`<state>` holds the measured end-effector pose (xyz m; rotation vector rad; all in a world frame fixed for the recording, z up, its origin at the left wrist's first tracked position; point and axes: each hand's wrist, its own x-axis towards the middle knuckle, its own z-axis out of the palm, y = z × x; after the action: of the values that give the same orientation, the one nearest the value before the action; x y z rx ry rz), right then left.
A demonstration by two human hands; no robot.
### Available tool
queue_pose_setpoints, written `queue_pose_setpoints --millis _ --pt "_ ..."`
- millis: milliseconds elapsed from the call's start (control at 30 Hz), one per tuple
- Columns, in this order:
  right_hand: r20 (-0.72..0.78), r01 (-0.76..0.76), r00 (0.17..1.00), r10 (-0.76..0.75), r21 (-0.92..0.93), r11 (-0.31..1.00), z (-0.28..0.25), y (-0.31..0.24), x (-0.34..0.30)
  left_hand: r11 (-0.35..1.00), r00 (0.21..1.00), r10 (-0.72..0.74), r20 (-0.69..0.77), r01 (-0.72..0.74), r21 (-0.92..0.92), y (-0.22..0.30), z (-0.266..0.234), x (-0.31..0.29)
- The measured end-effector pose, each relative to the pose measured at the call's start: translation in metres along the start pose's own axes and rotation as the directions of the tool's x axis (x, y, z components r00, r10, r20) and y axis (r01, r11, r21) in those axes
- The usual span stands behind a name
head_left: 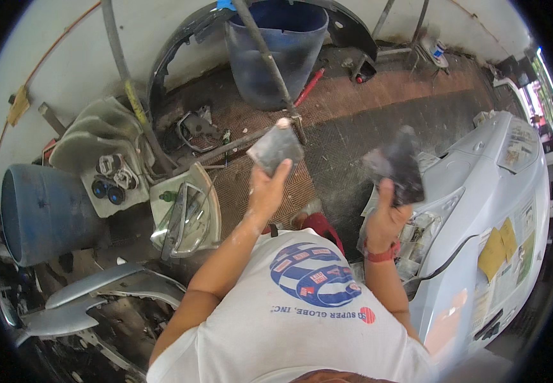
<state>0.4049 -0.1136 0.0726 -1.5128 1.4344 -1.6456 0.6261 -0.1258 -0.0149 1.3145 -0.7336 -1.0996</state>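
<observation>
In front of my body my left hand (267, 198) grips a flat, grey, roughly square piece (277, 148) with a dusty face, the thumb lying along its lower edge. Farther right, my right hand (386, 222) is closed on a dark flat piece (405, 171), its thumb pressed against it. Motion smears the dark piece, so I cannot make out its exact kind. Both pieces are held up off the floor, apart from each other. Right of my right hand stands a white car body panel (468, 255) with newspaper and brown paper on it.
Ahead stands a tall blue bin (276, 64) behind a slanted metal pole (265, 54). A second blue drum (46, 210) lies at left, beside a pale moulded seat (97, 147) and clear headlight covers (187, 220). Silver car parts (91, 290) lie lower left. Brown ribbed matting (244, 204) covers part of the floor.
</observation>
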Motion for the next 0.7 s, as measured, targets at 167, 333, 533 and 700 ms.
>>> queue_pose_setpoints --millis 167,333,533,700 --pt "0.397 0.261 0.886 -0.24 0.001 0.965 0.053 0.02 0.046 0.999 0.991 -0.019 -0.133 0.013 -0.041 -0.026 -0.008 0.028" --pt "0.645 0.415 0.628 -0.436 0.196 0.888 0.103 0.058 0.098 0.995 0.986 -0.069 -0.149 0.078 0.054 -0.024 0.012 0.068" --pt "0.765 0.462 0.289 -0.576 0.416 0.784 0.176 0.116 0.15 0.78 0.975 0.214 -0.064 -0.131 0.612 -0.039 0.015 0.113" --pt "0.757 0.377 -0.042 -0.652 0.616 0.692 0.227 0.18 0.16 0.941 0.932 -0.057 -0.357 0.17 0.293 -0.047 0.033 0.106"
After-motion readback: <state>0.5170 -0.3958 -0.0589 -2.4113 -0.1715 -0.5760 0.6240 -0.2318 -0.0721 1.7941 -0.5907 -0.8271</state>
